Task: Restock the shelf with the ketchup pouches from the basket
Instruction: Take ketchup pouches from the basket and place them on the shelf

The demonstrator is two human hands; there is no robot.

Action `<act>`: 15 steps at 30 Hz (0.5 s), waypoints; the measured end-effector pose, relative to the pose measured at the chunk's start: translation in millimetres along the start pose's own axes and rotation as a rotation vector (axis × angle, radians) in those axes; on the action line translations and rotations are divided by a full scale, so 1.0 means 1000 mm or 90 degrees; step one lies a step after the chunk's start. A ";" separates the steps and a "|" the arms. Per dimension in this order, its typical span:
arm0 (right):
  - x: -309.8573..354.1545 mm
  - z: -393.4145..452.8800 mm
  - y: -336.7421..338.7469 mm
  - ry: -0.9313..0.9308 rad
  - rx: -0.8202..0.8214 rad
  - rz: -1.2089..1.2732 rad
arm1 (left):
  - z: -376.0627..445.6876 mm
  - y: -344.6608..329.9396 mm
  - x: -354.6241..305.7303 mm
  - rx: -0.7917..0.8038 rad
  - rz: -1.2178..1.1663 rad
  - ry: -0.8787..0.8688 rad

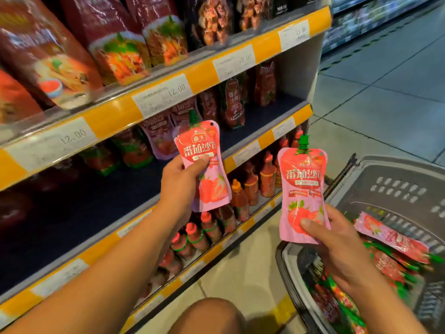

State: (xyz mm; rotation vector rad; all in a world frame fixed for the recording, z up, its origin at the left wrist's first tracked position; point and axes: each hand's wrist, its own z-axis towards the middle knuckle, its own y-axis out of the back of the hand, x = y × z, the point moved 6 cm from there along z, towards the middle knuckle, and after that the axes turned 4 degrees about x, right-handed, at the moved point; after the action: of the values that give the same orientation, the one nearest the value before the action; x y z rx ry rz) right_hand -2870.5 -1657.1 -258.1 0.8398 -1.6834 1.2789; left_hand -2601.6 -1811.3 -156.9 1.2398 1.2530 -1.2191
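My left hand (179,182) grips a pink and red ketchup pouch (207,169) with a green cap, held upright in front of the middle shelf (79,208). My right hand (337,247) holds a second, matching ketchup pouch (302,194) by its bottom edge, above the rim of the grey basket (397,186). Several more ketchup pouches (395,239) lie in the basket at the lower right. At the back of the middle shelf stand other pouches (161,138), with a wide dark bare stretch in front of them.
The top shelf holds large red sauce bags (120,54) behind a yellow price rail (163,92). Red sauce bottles (250,186) fill the lowest shelf. Tiled floor (385,92) stretches to the right, with another aisle far off. A knee (212,317) shows at the bottom.
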 end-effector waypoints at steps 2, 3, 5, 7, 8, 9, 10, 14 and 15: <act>-0.002 0.005 -0.015 0.001 0.015 -0.015 | 0.018 0.012 -0.012 -0.033 0.017 -0.010; -0.003 0.008 -0.022 0.001 0.025 -0.024 | 0.027 0.016 -0.016 -0.043 0.025 -0.009; -0.006 0.013 -0.033 0.001 0.040 -0.039 | 0.046 0.022 -0.021 -0.071 0.015 0.005; -0.008 0.017 -0.042 0.008 0.051 -0.054 | 0.062 0.026 -0.023 -0.123 -0.025 0.027; -0.009 0.019 -0.045 0.017 0.057 -0.063 | 0.070 0.026 -0.023 -0.150 -0.049 0.035; -0.009 0.020 -0.049 0.027 0.060 -0.071 | 0.078 0.025 -0.024 -0.169 -0.059 0.029; -0.009 0.021 -0.051 0.037 0.059 -0.078 | 0.088 0.024 -0.025 -0.182 -0.067 0.004; -0.013 0.026 -0.060 0.058 0.064 -0.104 | 0.129 0.017 -0.010 -0.119 0.032 0.073; -0.014 0.027 -0.062 0.057 0.070 -0.113 | 0.138 0.016 -0.004 -0.111 0.063 0.088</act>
State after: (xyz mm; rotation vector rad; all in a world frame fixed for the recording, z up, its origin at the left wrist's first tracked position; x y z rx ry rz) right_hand -2816.0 -1698.6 -248.6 0.9603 -1.4453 1.2754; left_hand -2587.5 -1949.7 -159.7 1.2577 1.3516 -0.9463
